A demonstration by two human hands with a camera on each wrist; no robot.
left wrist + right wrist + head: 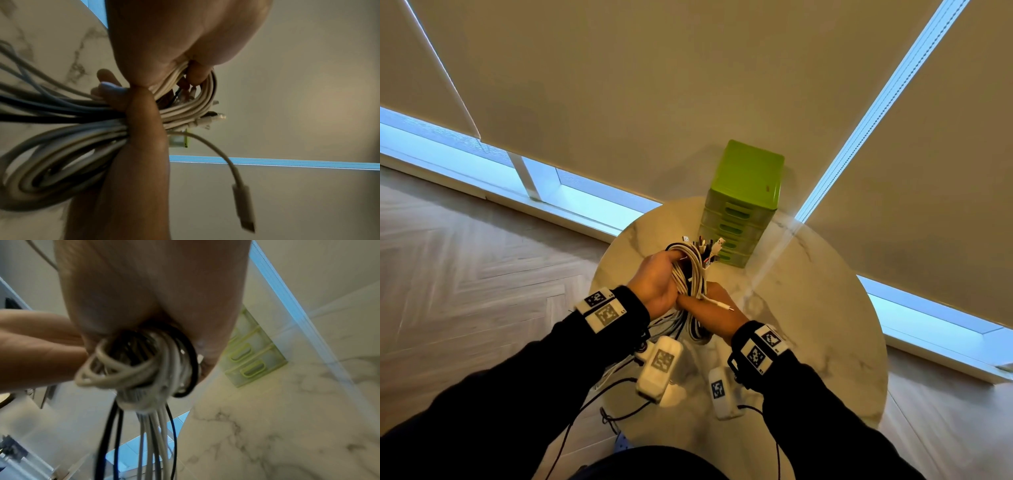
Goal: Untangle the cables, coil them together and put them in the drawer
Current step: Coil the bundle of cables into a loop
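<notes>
Our fingers [195, 73] of the left hand [654, 284] curl tightly around the cables [690, 270]; the right hand [717, 313] grips them lower, above the table [808, 308]. One loose connector [243, 206] hangs free and could catch on the closed drawer [736, 228], we think.

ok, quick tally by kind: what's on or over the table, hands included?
Hands: 2, left hand and right hand, both gripping the bundle
Cable bundle: 1, white and black strands, number of strands can't be told
Drawer unit: 1, green
Table: 1, marble-look
Total: 5
</notes>
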